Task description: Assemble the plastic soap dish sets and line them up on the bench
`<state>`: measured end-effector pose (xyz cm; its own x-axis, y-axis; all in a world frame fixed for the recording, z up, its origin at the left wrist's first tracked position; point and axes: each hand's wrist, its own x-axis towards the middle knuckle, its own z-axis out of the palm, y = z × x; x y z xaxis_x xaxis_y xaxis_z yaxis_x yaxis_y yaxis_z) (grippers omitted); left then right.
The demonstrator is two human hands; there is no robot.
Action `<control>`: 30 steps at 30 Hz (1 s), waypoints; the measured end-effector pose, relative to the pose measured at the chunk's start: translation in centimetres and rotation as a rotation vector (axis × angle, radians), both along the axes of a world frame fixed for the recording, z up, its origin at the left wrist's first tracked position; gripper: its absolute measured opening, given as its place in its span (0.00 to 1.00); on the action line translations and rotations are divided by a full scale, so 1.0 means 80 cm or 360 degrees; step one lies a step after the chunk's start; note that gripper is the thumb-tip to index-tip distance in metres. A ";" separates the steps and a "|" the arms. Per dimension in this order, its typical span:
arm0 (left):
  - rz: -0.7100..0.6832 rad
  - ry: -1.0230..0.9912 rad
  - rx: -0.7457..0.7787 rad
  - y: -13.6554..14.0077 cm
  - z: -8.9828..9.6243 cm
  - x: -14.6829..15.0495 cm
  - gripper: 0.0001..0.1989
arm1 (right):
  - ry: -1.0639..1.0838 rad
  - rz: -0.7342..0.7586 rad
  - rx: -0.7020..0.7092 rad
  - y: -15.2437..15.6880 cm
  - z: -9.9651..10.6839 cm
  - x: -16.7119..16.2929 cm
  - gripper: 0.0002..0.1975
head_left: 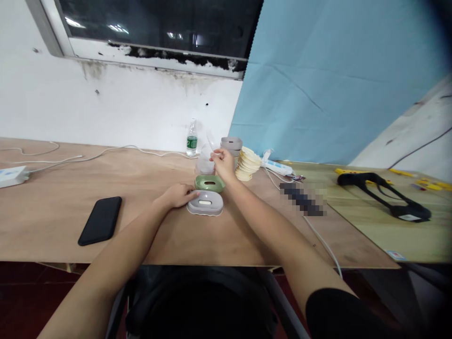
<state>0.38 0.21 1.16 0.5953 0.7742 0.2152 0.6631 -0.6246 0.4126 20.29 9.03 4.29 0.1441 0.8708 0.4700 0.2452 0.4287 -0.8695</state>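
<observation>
My left hand (181, 194) grips the left edge of a grey oval soap dish (205, 210), which has a slot in its middle and lies on the table. Just behind it sits a green soap dish (201, 180) of like shape. Reaching farther, my right hand (223, 162) pinches a thin clear plastic piece (211, 138) that stands upright from the fingertips. Below and left of those fingers are more clear plastic pieces (204, 165). Grey dishes (231, 142) are stacked behind my right hand, and a tall stack of cream-coloured pieces (248, 165) leans right beside it.
A water bottle (191, 139) stands by the wall. On the left lie a black phone (100, 220) and a white power strip (13, 176). To the right are another power strip (278, 167), cables, a blurred-out object (302, 199) and a black strap-like frame (384, 195).
</observation>
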 end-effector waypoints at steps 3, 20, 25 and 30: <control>0.0051 -0.0076 0.0006 0.001 0.000 -0.002 0.25 | 0.0120 0.0110 0.0027 -0.051 -0.003 0.011 0.16; 0.0256 -0.1056 0.0037 -0.002 0.001 0.010 0.33 | 0.0135 0.0467 -0.0518 -0.117 -0.051 0.060 0.25; 0.0122 -0.1027 -0.0310 -0.006 0.003 0.011 0.42 | -0.0137 0.0376 -0.0485 -0.112 -0.055 0.072 0.27; 0.0250 -0.1052 -0.0373 -0.002 0.004 0.010 0.31 | -0.0303 0.0456 -0.0547 -0.111 -0.058 0.074 0.31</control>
<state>1.16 0.06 1.46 0.2753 0.9100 0.3099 0.3030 -0.3881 0.8704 26.21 0.14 -0.32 -0.1848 0.9724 0.1427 0.3276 0.1978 -0.9239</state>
